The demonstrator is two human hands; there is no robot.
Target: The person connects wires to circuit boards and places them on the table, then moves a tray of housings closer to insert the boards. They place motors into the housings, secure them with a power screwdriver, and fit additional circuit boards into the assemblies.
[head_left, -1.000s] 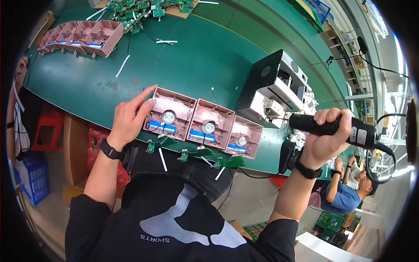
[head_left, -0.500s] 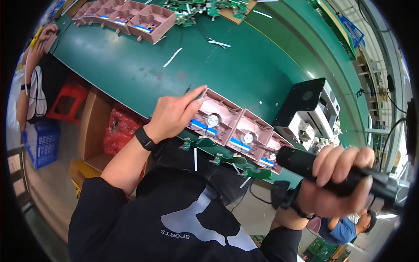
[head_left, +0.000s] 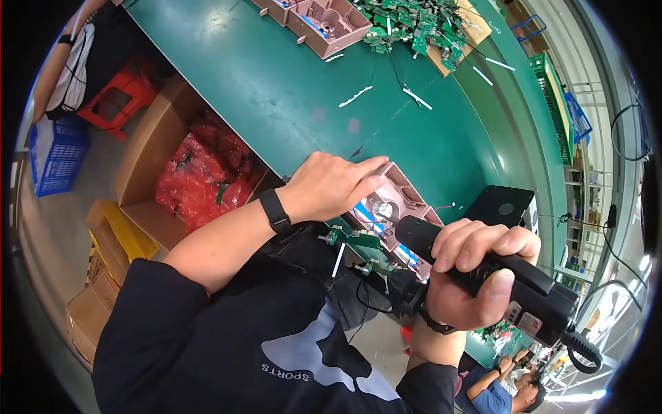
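Observation:
My left hand (head_left: pixel 327 185) grips the upper left corner of a pink plastic housing (head_left: pixel 407 190), thumb and forefinger on its wall. Inside the housing's compartments lie a blue cylindrical cell (head_left: pixel 367 217), a round silvery part and thin wires. Green circuit boards (head_left: pixel 363 243) hang off the housing's near side. My right hand (head_left: pixel 476 272) is wrapped round a black corded electric screwdriver (head_left: pixel 545 300), whose front end is over the housing and hides its right part. The screwdriver's tip cannot be made out.
Another pink housing (head_left: pixel 331 34) and a heap of green circuit boards (head_left: pixel 414 31) lie at the table's far side. A black box (head_left: pixel 500 207) stands at right. Left of the table, a carton (head_left: pixel 148 148) holds red bags (head_left: pixel 200 172). Co-workers sit at far left and lower right.
The view has turned and shifted, so the table's contents sit further right. The screwdriver has come in closer over the housing. My left hand keeps its hold on the corner.

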